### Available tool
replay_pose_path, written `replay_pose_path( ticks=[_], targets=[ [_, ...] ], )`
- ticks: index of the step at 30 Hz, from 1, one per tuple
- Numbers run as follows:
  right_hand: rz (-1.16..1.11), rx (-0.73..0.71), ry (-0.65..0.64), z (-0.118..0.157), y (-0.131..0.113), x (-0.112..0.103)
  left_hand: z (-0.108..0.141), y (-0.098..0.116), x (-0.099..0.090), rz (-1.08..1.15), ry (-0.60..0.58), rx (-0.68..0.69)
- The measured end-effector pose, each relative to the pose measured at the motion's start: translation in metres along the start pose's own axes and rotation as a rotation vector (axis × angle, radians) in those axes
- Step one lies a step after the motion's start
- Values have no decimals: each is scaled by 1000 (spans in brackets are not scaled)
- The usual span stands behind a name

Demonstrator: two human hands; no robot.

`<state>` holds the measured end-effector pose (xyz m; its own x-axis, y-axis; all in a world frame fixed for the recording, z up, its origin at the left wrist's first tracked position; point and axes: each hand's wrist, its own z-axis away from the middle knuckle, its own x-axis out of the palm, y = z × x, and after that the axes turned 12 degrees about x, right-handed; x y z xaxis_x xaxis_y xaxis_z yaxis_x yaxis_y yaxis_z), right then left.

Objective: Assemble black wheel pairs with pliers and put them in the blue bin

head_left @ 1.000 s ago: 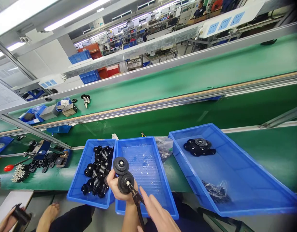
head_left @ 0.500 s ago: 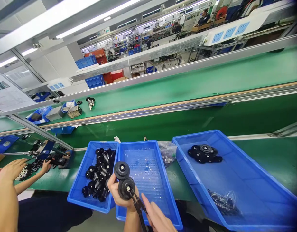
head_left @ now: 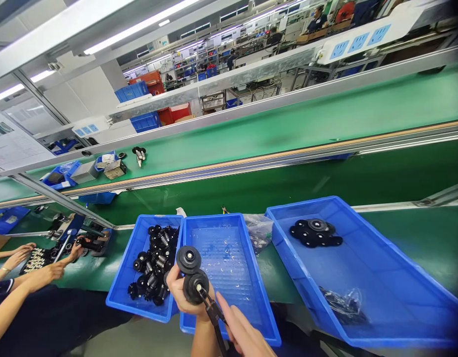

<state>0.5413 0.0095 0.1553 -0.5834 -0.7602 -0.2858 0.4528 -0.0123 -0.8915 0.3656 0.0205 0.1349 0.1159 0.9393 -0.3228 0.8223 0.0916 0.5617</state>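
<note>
Two round black wheel-like parts, an upper one and a lower one, sit side by side in my left hand, whose fingers wrap round them from the left and below. My right hand is closed on black-handled pliers. The pliers' tip touches the light centre of the lower wheel. Both hands are over the near left part of the middle blue bin, which has small ring-like bits scattered on its bottom.
A left blue bin holds many black parts. A large right bin holds black discs and a bagged bundle. A clear bag lies between bins. At far left, other people's hands work near a fixture; a green shelf runs behind.
The view has shifted slightly. My hands keep nearly the same pose, pliers at the lower wheel. At far left, a co-worker's arm has moved back and a long tool now shows in the hand.
</note>
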Motion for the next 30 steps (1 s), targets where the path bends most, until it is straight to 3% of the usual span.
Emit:
replay_pose_path(
  ticks=[2, 4, 7, 13, 20, 24, 28, 30],
  targets=[
    [-30, -19, -27, -3, -4, -3, -5, 21, 14, -38, 241, 52],
    [-37, -33, -37, -5, -7, -4, -10, 39, 23, -15, 315, 87],
    [42, -4, -5, -7, -6, -2, -16, 50, 24, 7, 283, 107],
    [266, 109, 42, -10, 8, 13, -15, 44, 22, -21, 286, 58],
    [122, 68, -59, -9, -7, 6, -9, 35, 26, -67, 290, 44],
    [71, 46, -22, -12, -14, 1, -6, 30, 26, -128, 216, -10],
    [50, 5, 28, -16, -7, 5, -5, 27, 27, -94, 253, 139],
    [-81, 14, 9, -15, -2, 10, -4, 26, 27, -39, 265, 225]
  ],
)
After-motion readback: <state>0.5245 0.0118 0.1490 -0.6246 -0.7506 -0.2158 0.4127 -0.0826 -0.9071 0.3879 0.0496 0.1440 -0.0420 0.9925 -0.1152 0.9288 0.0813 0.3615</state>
